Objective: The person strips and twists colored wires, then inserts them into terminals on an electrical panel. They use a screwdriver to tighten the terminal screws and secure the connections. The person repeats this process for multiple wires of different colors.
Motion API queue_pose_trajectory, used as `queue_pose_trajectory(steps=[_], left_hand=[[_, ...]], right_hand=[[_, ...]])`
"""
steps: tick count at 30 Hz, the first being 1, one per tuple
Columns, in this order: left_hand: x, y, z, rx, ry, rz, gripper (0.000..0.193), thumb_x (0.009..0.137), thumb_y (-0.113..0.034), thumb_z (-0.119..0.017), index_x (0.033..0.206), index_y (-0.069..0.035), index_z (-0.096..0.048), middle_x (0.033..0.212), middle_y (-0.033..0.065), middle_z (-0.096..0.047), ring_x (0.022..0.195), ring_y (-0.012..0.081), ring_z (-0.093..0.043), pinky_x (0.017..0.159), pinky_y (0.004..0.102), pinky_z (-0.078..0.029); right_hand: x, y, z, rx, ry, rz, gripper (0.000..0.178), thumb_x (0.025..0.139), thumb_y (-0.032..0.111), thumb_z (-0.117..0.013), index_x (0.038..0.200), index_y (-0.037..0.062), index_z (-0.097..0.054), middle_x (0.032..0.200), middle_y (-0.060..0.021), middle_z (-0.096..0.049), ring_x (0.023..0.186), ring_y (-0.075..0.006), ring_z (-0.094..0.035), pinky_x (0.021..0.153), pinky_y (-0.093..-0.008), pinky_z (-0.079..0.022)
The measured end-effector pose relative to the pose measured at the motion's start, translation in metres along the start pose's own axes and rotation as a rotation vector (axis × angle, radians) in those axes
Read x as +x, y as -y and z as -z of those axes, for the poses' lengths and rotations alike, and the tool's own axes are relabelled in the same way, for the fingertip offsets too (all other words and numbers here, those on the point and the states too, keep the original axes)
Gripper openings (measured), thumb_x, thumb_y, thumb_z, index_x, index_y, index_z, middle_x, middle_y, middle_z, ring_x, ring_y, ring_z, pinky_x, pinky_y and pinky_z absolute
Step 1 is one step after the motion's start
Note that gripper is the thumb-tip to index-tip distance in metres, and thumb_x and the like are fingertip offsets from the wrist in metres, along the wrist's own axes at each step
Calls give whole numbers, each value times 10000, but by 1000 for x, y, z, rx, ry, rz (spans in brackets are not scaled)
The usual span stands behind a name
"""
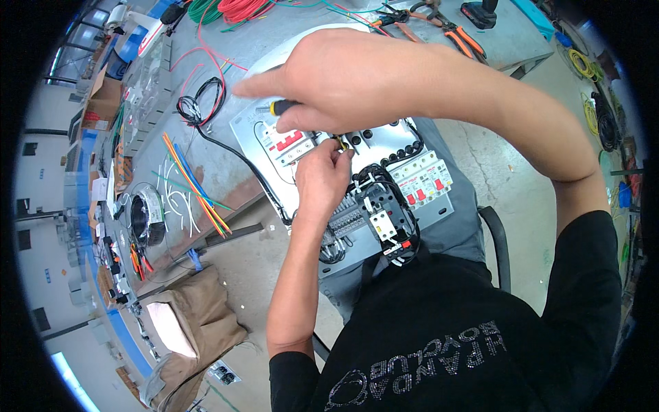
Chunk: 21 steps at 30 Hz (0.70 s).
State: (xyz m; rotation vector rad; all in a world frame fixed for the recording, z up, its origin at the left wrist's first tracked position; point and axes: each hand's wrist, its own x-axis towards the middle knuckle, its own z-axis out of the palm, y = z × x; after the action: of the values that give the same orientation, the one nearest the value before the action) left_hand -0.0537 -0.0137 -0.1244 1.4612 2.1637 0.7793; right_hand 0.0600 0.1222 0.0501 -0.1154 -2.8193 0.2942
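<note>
A metal mounting panel (241, 125) with electrical parts lies tilted across my lap and the table edge. My right hand (326, 82) is raised over its far side, closed round a screwdriver (280, 107) with a yellow and black handle; its shaft points left. My left hand (324, 175) is on the panel, thumb and fingers pinched at a thin yellow wire (342, 143). Just left of those fingers sits a breaker with red levers (287, 141). Smaller breakers (425, 184) stand on the panel's right, and a black contactor (379, 206) with bundled black wires is nearer me.
On the grey table (226, 154) lie a black cable loop (202, 103), coloured sleeves (189, 175), white wire scraps (180, 199) and a black wire coil (146, 214). Pliers (463, 41) and red wire coils (241, 8) are at the back. A brown cloth-covered seat (206, 302) stands left.
</note>
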Motion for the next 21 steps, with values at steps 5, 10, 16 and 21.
queue_pose_trajectory(steps=[5,10,16,21], left_hand=[[-1,0,2,11,1,-15,201,956,-161,-747,984,34,-710,760,169,-714,657,267,-656,674,392,-524],[0,-1,4,40,-10,-58,222,949,-183,-743,970,35,-706,765,195,-711,675,344,-667,690,424,-531],[-2,0,2,7,-35,-81,207,955,-167,-728,946,37,-694,805,209,-721,711,355,-686,698,434,-529],[-5,1,1,-51,-40,-76,182,954,-133,-725,1033,30,-722,854,216,-740,760,358,-718,733,428,-547]], right_hand=[[6,-12,-23,190,-97,14,342,995,293,-654,1273,122,-756,956,-184,-773,911,-393,-737,847,-484,-570],[4,-23,-15,384,30,112,343,997,419,-657,1119,116,-759,911,-142,-765,871,-372,-725,817,-479,-556],[16,-36,-48,342,-234,376,475,997,527,-639,955,58,-706,815,-112,-687,878,-347,-688,775,-457,-536],[18,-24,-72,361,-487,232,461,984,476,-640,810,50,-668,837,-122,-670,854,-365,-661,766,-461,-524]])
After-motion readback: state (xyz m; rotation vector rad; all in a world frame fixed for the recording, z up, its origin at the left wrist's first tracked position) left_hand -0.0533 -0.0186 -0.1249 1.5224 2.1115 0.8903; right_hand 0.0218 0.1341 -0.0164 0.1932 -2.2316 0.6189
